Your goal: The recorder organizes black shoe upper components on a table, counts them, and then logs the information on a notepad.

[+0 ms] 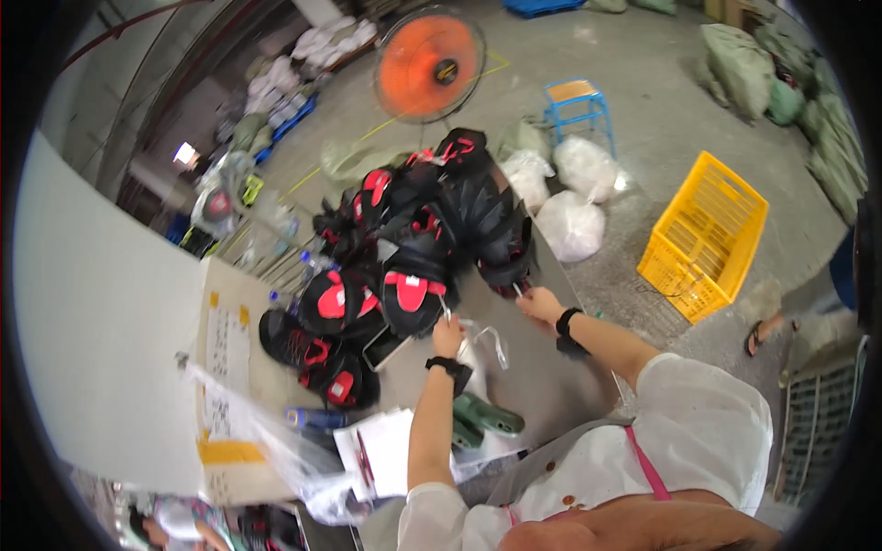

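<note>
Grey floor [643,101] fills your upper frame. Your grey tabletop [556,376], centre right, looks smooth and hard; stuff may slide. Black-and-red shoes [418,234] heap at frame centre: likely light, soft uppers, stiffer soles, not fragile. Grip heel or sole edge. Yellow crate [684,285] sits on the floor at right, orange fan [413,69] top centre. Red-lined shoe [411,316], near centre, is just above your left hand [448,340]; your right hand [542,305] is at the heap's lower right edge. Fingers on both look nearly closed, each pinching a thin pale piece [446,308]; can't tell what it is, or whether knuckles touch shoes.
</note>
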Demonstrator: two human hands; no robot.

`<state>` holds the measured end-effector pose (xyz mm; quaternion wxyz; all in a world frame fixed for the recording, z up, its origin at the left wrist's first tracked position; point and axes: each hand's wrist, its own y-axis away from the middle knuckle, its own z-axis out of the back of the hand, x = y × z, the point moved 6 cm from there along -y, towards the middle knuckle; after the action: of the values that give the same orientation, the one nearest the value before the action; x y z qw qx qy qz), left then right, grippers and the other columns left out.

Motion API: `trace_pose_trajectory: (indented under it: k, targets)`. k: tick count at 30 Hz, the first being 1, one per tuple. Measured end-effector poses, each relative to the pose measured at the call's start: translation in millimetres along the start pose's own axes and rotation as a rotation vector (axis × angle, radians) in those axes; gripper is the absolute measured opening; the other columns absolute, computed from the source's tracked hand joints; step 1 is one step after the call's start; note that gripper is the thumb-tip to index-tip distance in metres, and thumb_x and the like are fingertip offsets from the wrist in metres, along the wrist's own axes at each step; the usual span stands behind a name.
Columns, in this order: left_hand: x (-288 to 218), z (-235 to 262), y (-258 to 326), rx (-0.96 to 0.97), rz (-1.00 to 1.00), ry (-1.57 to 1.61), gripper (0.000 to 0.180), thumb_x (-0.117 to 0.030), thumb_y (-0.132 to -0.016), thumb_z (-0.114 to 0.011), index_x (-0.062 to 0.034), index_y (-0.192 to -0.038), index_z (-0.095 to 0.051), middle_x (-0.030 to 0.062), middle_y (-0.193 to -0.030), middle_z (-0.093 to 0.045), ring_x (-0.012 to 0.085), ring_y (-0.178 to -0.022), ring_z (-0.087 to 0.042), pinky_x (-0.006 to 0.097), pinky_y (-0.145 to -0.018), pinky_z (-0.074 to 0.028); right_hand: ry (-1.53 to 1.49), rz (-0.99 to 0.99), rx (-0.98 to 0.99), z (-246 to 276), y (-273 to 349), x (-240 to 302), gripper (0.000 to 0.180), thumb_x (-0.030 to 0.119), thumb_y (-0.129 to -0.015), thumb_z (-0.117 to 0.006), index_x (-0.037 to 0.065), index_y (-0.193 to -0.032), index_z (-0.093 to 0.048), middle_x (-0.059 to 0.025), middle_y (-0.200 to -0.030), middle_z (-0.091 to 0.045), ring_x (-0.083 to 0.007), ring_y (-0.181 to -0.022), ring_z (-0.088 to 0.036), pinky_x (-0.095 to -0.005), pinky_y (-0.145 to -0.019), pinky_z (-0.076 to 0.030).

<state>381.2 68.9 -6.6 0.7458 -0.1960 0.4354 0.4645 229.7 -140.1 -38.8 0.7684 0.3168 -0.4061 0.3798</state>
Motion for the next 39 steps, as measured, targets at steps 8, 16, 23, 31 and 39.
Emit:
trace_pose_trajectory:
  k: [8, 16, 23, 31, 39]
  targets:
    - [-121, 138, 32, -0.527, -0.25, 0.2, 0.022, -0.016, -0.091, -0.039, -0.0044, -0.081, -0.054, 0.0027, -0.067, -0.056, 0.0117, -0.054, -0.053, 0.023, -0.044, -0.039, -1.038, 0.188, 0.242, 126, -30, 74, 0.023, 0.02, -0.081, -0.053, 0.008, -0.1, -0.052, -0.006, -0.104, -0.053, -0.0208, -0.096, -0.051, -0.0458, -0.079, -0.045]
    - [-193, 129, 318, -0.734, -0.175, 0.612, 0.032, -0.029, -0.094, -0.037, -0.0019, -0.089, -0.054, 0.0081, -0.088, -0.059, 0.0163, -0.081, -0.056, 0.029, -0.067, -0.048, -1.32, 0.588, 0.901, 208, 56, 157, 0.022, 0.019, -0.086, -0.052, 0.009, -0.105, -0.055, -0.0086, -0.123, -0.047, -0.0316, -0.127, -0.026, -0.0485, -0.087, -0.038]
    - [-241, 83, 630, -1.501, -0.308, 0.383, 0.027, -0.025, -0.094, -0.038, -0.0003, -0.093, -0.048, 0.012, -0.086, -0.06, 0.0194, -0.083, -0.059, 0.028, -0.077, -0.044, -1.529, 0.5, 1.615, 112, 176, 262, 0.021, 0.023, -0.085, -0.056, 0.012, -0.067, -0.052, -0.0031, -0.097, -0.041, -0.0196, -0.101, -0.041, -0.0576, -0.094, -0.026]
    - [-329, -218, 847, -2.259, 0.045, -0.013, 0.03, -0.024, -0.092, -0.045, 0.0024, -0.081, -0.055, 0.0122, -0.092, -0.054, 0.0177, -0.081, -0.054, 0.029, -0.073, -0.042, -1.243, 0.485, 2.298, 47, 424, 299, 0.039, 0.031, -0.082, -0.059, 0.018, -0.052, -0.039, 0.0017, -0.076, -0.035, -0.0098, -0.063, -0.038, -0.029, -0.07, -0.029]
    - [-431, -473, 848, -2.814, 0.816, -0.178, 0.021, -0.015, -0.089, -0.045, -0.0024, -0.076, -0.054, 0.0106, -0.097, -0.055, 0.0137, -0.08, -0.053, 0.027, -0.073, -0.043, -0.677, 0.35, 3.018, 109, 722, 155, 0.037, 0.026, -0.081, -0.058, 0.005, -0.056, -0.042, -0.0043, -0.059, -0.036, -0.0133, -0.052, -0.032, -0.0288, -0.056, -0.032]
